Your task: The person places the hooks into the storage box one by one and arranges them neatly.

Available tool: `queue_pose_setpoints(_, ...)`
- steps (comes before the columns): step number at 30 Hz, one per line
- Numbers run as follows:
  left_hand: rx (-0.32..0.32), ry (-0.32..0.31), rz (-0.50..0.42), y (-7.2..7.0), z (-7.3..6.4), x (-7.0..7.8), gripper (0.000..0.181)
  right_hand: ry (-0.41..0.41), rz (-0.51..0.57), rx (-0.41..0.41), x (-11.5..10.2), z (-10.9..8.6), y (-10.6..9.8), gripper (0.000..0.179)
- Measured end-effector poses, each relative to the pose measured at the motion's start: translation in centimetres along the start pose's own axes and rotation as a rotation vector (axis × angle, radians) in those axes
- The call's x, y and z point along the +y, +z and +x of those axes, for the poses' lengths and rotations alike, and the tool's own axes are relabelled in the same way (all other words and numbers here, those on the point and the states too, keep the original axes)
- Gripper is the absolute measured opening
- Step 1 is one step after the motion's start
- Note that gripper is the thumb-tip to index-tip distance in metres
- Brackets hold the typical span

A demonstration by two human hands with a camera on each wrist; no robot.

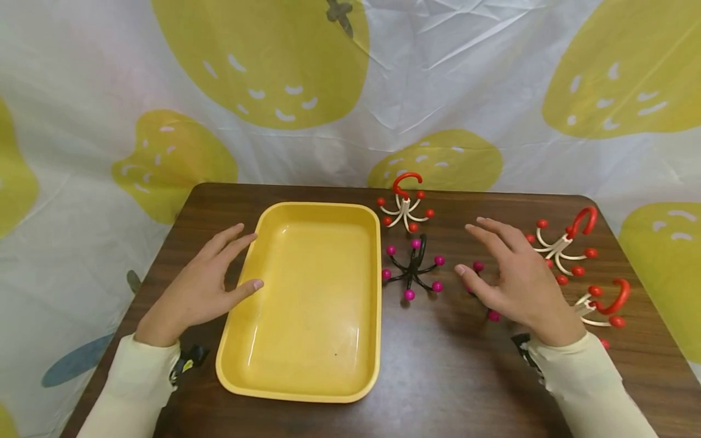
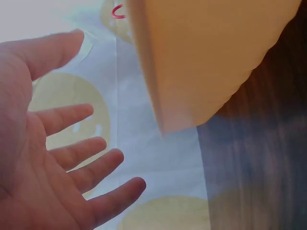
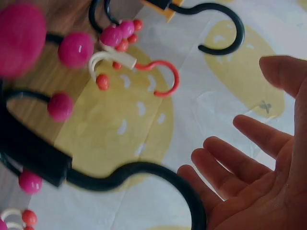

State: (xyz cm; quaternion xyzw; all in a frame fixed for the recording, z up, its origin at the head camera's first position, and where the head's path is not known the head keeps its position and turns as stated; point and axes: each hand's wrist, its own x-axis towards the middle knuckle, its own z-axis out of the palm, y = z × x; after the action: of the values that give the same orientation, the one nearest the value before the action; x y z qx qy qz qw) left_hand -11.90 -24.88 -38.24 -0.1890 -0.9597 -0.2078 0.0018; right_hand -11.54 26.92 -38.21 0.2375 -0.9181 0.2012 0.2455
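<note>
Sleeves at the near side, both cream: left sleeve (image 1: 128, 386) at 8 o'clock in the head view, right sleeve (image 1: 583, 380) at 4, a dark strap (image 1: 186, 364) at the left wrist. Left hand (image 1: 199, 286) at the tray's 9 o'clock, fingers spread, thumb out; in the head view the thumb overlaps the rim, but the left wrist view shows a gap between hand and tray. Right hand (image 1: 517, 280) well apart at the tray's 3 o'clock, fingers also spread, thumb out. Yellow tray (image 1: 306, 298), rounded rectangle, lies between the hands, long sides running 6 to 12. Near white hanger (image 1: 585, 306), red hook and red ball tips, at the right hand's 4 o'clock, partly behind the wrist. Covered black hanger (image 3: 33, 143), magenta balls, mostly under the right hand in the head view; right wrist view shows its hook curling up by the palm, contact cannot tell. Clear black hanger (image 1: 413, 269), same magenta balls, just beside the tray at the right hand's 9 o'clock. Side white hanger (image 1: 558, 245) at the right hand's 2 o'clock, red hook up. Far white hanger (image 1: 405, 208) at the tray's 2 o'clock, also red-hooked. Brown wood-grain table (image 1: 438, 377) under everything. White cloth (image 1: 328, 155) with yellow fruit prints hangs behind, 12 o'clock.
</note>
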Motion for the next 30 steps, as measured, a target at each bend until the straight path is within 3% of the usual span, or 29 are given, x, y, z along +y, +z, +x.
queue_pose_setpoints(8,0.061,-0.005,-0.066,0.9,-0.1,-0.8,0.071,-0.074,0.071,0.060,-1.0,0.3,1.5,0.060)
queue_pose_setpoints(16,0.097,-0.038,-0.180,2.3,-0.2,-1.7,0.062,-0.050,0.184,0.072,-1.6,0.8,2.9,0.054)
queue_pose_setpoints(23,0.114,-0.105,-0.239,3.1,-0.2,-1.9,0.058,0.031,0.363,0.041,-1.9,1.0,4.3,0.049)
queue_pose_setpoints(30,0.033,-0.152,-0.336,3.4,-0.4,-2.3,0.062,0.144,0.494,0.007,-2.7,1.0,5.5,0.053)
